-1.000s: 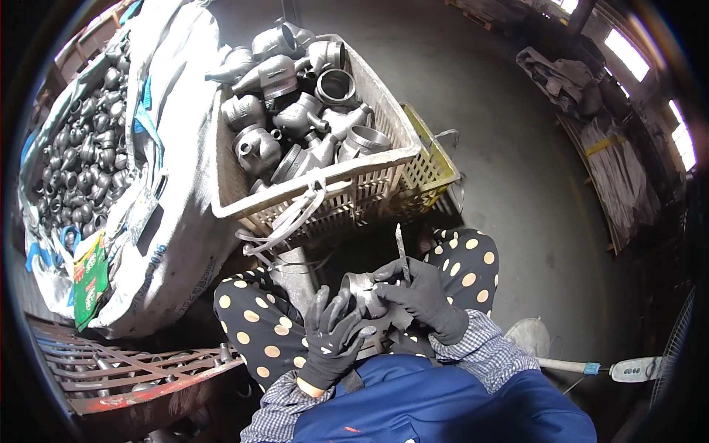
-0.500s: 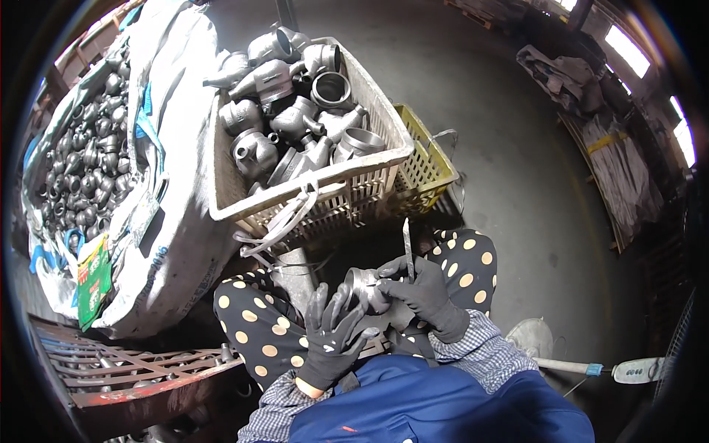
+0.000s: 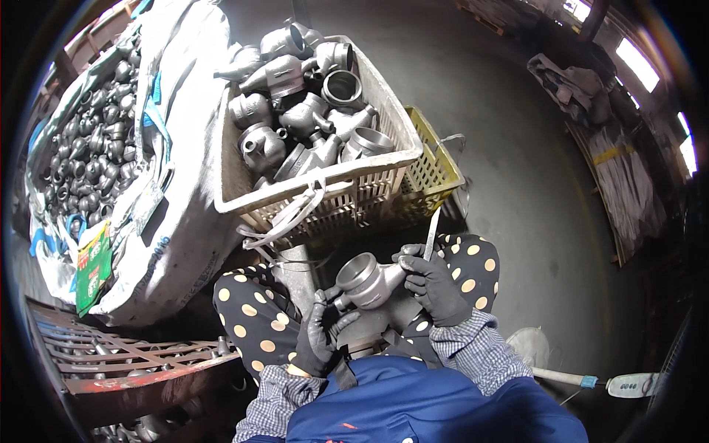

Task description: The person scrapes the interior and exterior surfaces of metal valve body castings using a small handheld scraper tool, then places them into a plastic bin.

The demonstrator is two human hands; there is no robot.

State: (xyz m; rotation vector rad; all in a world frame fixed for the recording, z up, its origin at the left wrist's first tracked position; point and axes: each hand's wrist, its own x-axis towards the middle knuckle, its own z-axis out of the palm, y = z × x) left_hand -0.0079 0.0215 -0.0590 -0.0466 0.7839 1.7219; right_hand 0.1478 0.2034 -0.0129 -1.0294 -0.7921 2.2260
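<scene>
A grey metal casting (image 3: 367,284), like a rounded valve body with a wide round mouth, is held over my lap with its mouth tilted up. My left hand (image 3: 319,336), in a dark glove, curls its fingers at the small stub on the casting's left side. The gloved right hand (image 3: 436,286) is closed around a flat, narrow metal bar (image 3: 432,232), like a file, which points up and away. Fingers of that same hand also press on the casting's tapered right end. A dark flat piece (image 3: 367,326) lies below the casting, partly covered.
Ahead stands a pale plastic crate (image 3: 317,193) heaped with similar castings (image 3: 303,114), beside a yellow crate (image 3: 436,173). A white bulk sack (image 3: 181,148) of smaller castings is at left. Near it is a red-edged metal rack (image 3: 140,376). A long-handled tool (image 3: 561,376) lies right.
The casting has turned, so its wide mouth now faces up and its tapered end points right. My left hand went from spread fingers to curled ones at the stub. The bar tilts more rightward.
</scene>
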